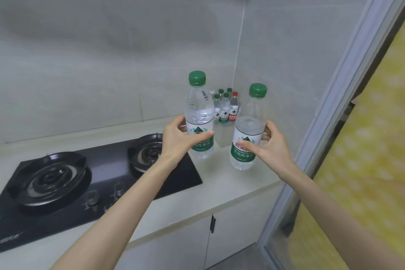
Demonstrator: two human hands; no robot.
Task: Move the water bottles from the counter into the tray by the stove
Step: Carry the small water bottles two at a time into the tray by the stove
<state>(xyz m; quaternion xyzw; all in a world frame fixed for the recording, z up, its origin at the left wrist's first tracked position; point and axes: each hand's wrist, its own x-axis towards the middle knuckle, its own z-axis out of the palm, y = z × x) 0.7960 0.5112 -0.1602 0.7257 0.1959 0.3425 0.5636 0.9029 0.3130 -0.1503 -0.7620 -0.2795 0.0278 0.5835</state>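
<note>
My left hand (178,136) grips a clear water bottle (199,114) with a green cap and green label, held upright above the counter beside the stove. My right hand (270,146) grips a second green-capped bottle (247,129), also upright and lifted. Behind them in the wall corner stands a translucent tray (223,137) with several small bottles (224,106) in it, most with green caps and one with a red cap. Both held bottles are in front of the tray, one at each side of it.
A black two-burner gas stove (92,182) fills the counter's left part. The pale counter (219,186) ends at the tiled corner walls. White cabinet doors (197,243) lie below. A door frame (328,116) and a yellow patterned surface stand at the right.
</note>
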